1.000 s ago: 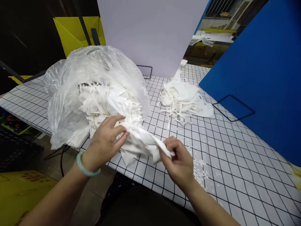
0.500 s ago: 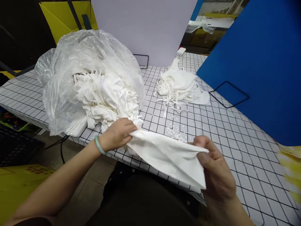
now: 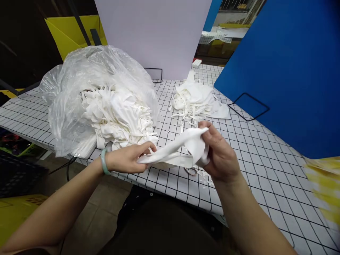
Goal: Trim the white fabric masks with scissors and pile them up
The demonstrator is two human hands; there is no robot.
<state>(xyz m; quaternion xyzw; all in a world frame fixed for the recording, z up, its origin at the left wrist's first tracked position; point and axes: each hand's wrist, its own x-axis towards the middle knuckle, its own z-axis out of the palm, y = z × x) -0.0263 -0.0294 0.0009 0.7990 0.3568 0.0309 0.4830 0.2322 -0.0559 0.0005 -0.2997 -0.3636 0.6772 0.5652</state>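
Both of my hands hold a folded white cloth piece above the front edge of the table. My left hand, with a pale green bangle at the wrist, pinches its left end between thumb and fingers. The right end is gripped by my right hand, thumb on top, and part of the cloth bunches against the palm. Below the cloth shows a small ring-shaped loop; what it belongs to is hidden. White scraps lie scattered beside it, partly covered by my right hand.
A clear plastic bag spills a heap of white cloth pieces at the left. Another white pile lies farther back on the grid-patterned tabletop. A pale panel and a blue panel stand behind.
The cloth, stretched out flat before, is now folded and slacker. My right hand has moved up and left, closer to my left hand. The ring-shaped loop has come into sight.
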